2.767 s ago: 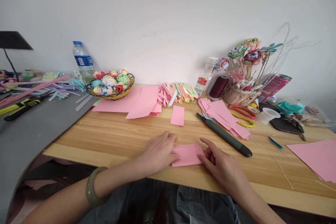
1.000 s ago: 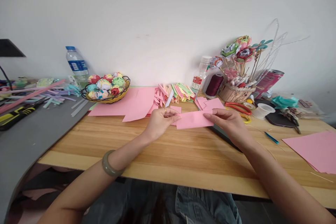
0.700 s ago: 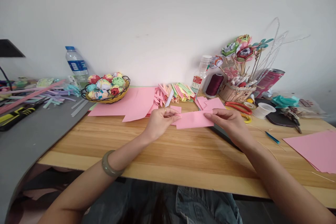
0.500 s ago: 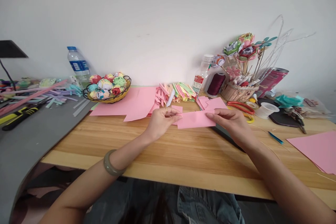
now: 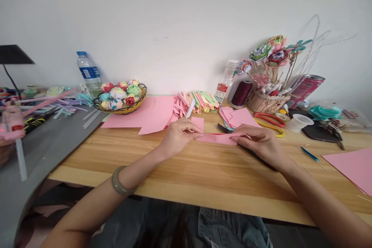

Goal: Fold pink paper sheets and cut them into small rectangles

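A narrow pink paper strip (image 5: 218, 138) is held level above the wooden table, stretched between my two hands. My left hand (image 5: 180, 136) pinches its left end between thumb and fingers. At the other end my right hand (image 5: 257, 141) grips it the same way, thumb in front. The strip looks folded lengthwise, with its upper edge tipped toward me. Just behind my left hand lies a small pink paper piece (image 5: 198, 123). A dark, long tool, its kind unclear, lies partly hidden under my right hand. Small pink sheets (image 5: 242, 117) are stacked behind that hand.
Large pink sheets (image 5: 157, 110), a basket of paper flowers (image 5: 120, 97) and a heap of cut strips (image 5: 200, 102) line the back. Red-handled pliers (image 5: 270, 119) and a thread spool (image 5: 241, 93) are at right. A pink glue gun (image 5: 13, 122) is held by another hand at far left.
The paper has tilted and now shows a narrower face, with my hands slightly lower. At far left, a pink glue gun in another person's hand has come into view.
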`<state>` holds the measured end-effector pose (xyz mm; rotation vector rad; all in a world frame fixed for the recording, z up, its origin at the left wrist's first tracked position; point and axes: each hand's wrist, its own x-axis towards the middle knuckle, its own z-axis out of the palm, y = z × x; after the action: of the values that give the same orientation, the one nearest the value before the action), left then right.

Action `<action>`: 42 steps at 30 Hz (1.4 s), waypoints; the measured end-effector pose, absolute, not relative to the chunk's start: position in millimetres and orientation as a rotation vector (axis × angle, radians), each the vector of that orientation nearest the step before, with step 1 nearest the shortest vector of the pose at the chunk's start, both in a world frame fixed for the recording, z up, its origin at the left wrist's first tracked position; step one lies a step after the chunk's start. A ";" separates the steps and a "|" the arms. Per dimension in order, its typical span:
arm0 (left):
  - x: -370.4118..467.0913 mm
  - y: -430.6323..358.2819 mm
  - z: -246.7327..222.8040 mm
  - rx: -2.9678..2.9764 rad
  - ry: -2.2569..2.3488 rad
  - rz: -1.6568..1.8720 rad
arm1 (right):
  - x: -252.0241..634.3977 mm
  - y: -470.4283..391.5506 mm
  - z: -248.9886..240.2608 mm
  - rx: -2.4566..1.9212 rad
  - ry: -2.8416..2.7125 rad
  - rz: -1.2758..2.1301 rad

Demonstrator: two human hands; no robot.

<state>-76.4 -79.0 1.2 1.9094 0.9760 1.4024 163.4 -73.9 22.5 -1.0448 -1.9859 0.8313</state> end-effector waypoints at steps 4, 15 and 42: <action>-80.4 -85.3 1.5 2.085 0.915 1.305 | 169.8 -80.6 16.5 -1.006 -2.142 0.689; -80.6 -92.5 7.4 1.664 1.041 1.091 | 165.6 -102.9 30.0 -1.091 -2.129 0.695; -82.7 -106.6 19.1 1.847 1.066 1.131 | 174.4 -109.3 30.3 -0.913 -2.211 0.604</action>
<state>-82.7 -106.6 19.1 1.8467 1.0661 1.1305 174.4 -109.3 30.3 -0.9129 -2.2111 0.6037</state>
